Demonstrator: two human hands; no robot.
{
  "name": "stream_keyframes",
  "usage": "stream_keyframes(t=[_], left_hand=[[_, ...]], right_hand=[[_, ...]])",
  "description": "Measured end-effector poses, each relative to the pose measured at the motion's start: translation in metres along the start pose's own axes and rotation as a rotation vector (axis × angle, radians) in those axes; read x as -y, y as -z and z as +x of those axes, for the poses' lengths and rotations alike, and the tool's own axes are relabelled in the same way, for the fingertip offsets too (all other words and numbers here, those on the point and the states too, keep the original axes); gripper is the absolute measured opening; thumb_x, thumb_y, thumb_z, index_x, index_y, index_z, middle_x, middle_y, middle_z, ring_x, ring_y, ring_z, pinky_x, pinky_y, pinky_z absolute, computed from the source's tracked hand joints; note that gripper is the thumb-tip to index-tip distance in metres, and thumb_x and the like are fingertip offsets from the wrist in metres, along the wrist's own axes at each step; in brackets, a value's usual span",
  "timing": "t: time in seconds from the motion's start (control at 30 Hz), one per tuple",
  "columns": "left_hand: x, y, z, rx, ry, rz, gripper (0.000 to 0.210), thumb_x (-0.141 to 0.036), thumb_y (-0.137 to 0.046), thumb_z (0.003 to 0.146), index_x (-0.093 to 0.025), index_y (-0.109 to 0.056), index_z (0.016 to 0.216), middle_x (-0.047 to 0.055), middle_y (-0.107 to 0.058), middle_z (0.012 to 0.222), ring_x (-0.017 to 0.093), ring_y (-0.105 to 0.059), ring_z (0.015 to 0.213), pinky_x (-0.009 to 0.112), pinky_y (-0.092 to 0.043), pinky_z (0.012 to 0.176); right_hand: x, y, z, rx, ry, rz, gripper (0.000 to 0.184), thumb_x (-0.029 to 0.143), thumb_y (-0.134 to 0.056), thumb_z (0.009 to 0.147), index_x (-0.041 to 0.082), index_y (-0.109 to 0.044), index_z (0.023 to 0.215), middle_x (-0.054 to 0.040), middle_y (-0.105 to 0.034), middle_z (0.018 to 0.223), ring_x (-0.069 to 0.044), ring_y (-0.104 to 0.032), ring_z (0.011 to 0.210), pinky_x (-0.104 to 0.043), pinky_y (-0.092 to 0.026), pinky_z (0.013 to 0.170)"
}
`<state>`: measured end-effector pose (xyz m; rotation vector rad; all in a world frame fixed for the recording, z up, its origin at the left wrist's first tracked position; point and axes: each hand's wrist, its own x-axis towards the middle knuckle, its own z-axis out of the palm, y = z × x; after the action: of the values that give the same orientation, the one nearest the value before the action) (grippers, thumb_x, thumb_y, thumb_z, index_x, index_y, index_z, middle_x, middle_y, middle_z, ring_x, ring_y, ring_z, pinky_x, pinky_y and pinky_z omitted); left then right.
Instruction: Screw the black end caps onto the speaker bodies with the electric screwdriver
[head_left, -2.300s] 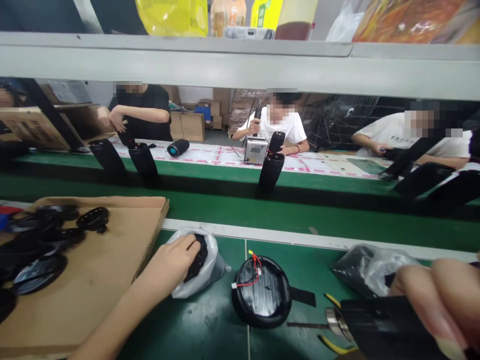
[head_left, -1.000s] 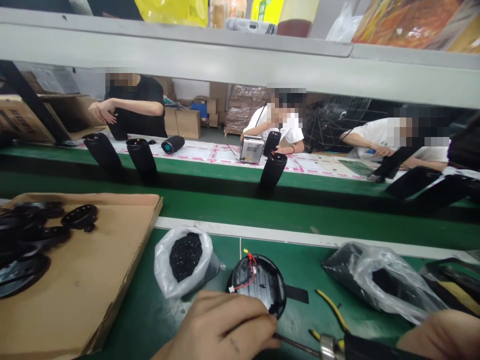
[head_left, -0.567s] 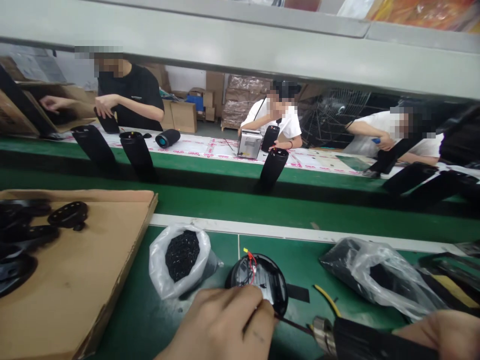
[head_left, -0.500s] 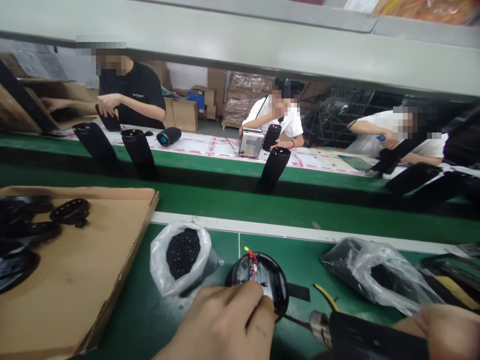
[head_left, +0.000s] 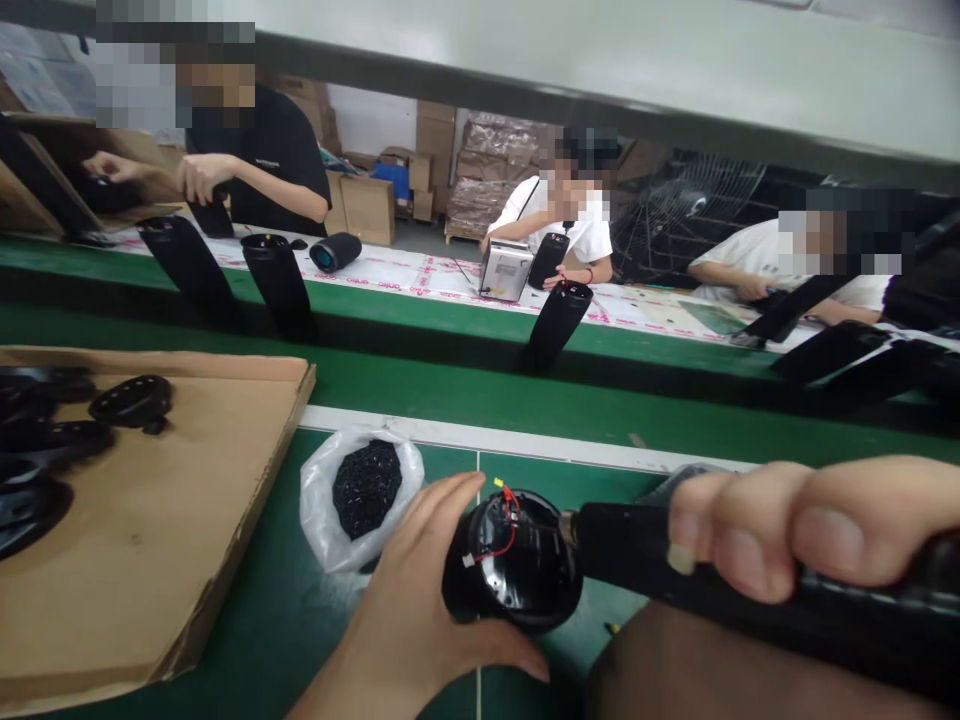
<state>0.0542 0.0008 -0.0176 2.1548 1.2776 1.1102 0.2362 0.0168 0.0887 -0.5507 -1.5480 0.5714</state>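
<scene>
A round black speaker cap with red and white wires inside lies on the green mat near the front edge. My left hand cups its left side, thumb under the rim and fingers spread around it. My right hand grips a black electric screwdriver, whose front end points down into the cap from the right. A small white bag of black screws stands open just left of the cap.
A cardboard sheet at the left carries several black round parts. Beyond a white strip runs a green conveyor with black speaker bodies standing on it. Three people work on its far side.
My left hand went from the screw bag to the screwdriver tip, then opened around the cap. My right hand raised the screwdriver and brought its tip onto the cap. The view tilted down.
</scene>
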Motion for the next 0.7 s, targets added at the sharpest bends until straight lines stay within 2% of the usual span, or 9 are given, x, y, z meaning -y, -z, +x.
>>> stream_keyframes(t=[0.03, 0.07, 0.13, 0.3, 0.43, 0.53, 0.7], left_hand=[[0.003, -0.003, -0.002, 0.035, 0.021, -0.046, 0.111, -0.056, -0.092, 0.036, -0.024, -0.045, 0.132, 0.012, -0.063, 0.127, 0.034, -0.063, 0.116, 0.048, -0.058, 0.094], [0.006, -0.006, -0.005, 0.065, 0.033, -0.085, 0.108, -0.055, -0.092, 0.039, -0.025, -0.045, 0.132, 0.011, -0.063, 0.127, 0.032, -0.062, 0.117, 0.048, -0.057, 0.097], [0.011, -0.010, -0.008, 0.117, 0.044, -0.138, 0.102, -0.055, -0.089, 0.048, -0.027, -0.044, 0.135, 0.009, -0.060, 0.133, 0.030, -0.059, 0.122, 0.046, -0.053, 0.103], [0.013, -0.013, -0.014, 0.138, 0.099, -0.223, 0.100, -0.053, -0.088, 0.053, -0.033, -0.041, 0.139, 0.006, -0.056, 0.139, 0.028, -0.055, 0.128, 0.045, -0.049, 0.108], [0.009, -0.013, -0.014, 0.092, 0.120, -0.262, 0.102, -0.047, -0.091, 0.052, -0.034, -0.041, 0.139, 0.005, -0.056, 0.140, 0.029, -0.054, 0.129, 0.048, -0.046, 0.109], [0.009, -0.011, -0.012, 0.118, 0.101, -0.270, 0.099, -0.047, -0.090, 0.054, -0.031, -0.042, 0.138, 0.007, -0.055, 0.140, 0.029, -0.053, 0.130, 0.050, -0.045, 0.109], [0.010, -0.008, -0.012, 0.144, 0.135, -0.281, 0.099, -0.044, -0.090, 0.055, -0.035, -0.039, 0.139, 0.004, -0.057, 0.139, 0.027, -0.056, 0.126, 0.049, -0.048, 0.107]], right_hand=[[0.002, -0.018, 0.002, -0.121, 0.063, -0.079, 0.062, 0.047, -0.073, 0.082, 0.007, -0.025, 0.079, -0.0014, -0.030, 0.073, -0.004, -0.041, 0.060, -0.018, -0.042, 0.055], [0.003, -0.030, 0.003, -0.115, 0.109, -0.091, 0.065, 0.047, -0.074, 0.080, 0.007, -0.024, 0.079, -0.0012, -0.029, 0.071, -0.004, -0.040, 0.060, -0.017, -0.041, 0.055], [-0.001, -0.041, 0.002, -0.137, 0.160, -0.115, 0.063, 0.046, -0.072, 0.080, 0.007, -0.023, 0.078, -0.0007, -0.026, 0.068, -0.002, -0.037, 0.056, -0.015, -0.037, 0.050], [-0.010, -0.030, -0.002, -0.118, 0.038, -0.114, 0.054, 0.051, -0.061, 0.089, 0.009, -0.029, 0.076, -0.0018, -0.023, 0.068, -0.005, -0.038, 0.053, -0.019, -0.039, 0.047], [-0.009, -0.028, -0.001, -0.101, 0.043, -0.139, 0.055, 0.048, -0.062, 0.090, 0.009, -0.026, 0.075, -0.0016, -0.021, 0.065, -0.005, -0.033, 0.050, -0.019, -0.037, 0.045], [-0.006, -0.028, 0.001, -0.059, 0.008, -0.143, 0.053, 0.043, -0.064, 0.090, 0.010, -0.026, 0.074, -0.0008, -0.026, 0.060, -0.006, -0.035, 0.049, -0.018, -0.041, 0.046], [0.010, -0.027, 0.002, -0.123, -0.197, -0.070, 0.055, 0.036, -0.070, 0.086, 0.007, -0.025, 0.074, -0.0006, -0.034, 0.061, -0.005, -0.042, 0.056, -0.016, -0.046, 0.055]])
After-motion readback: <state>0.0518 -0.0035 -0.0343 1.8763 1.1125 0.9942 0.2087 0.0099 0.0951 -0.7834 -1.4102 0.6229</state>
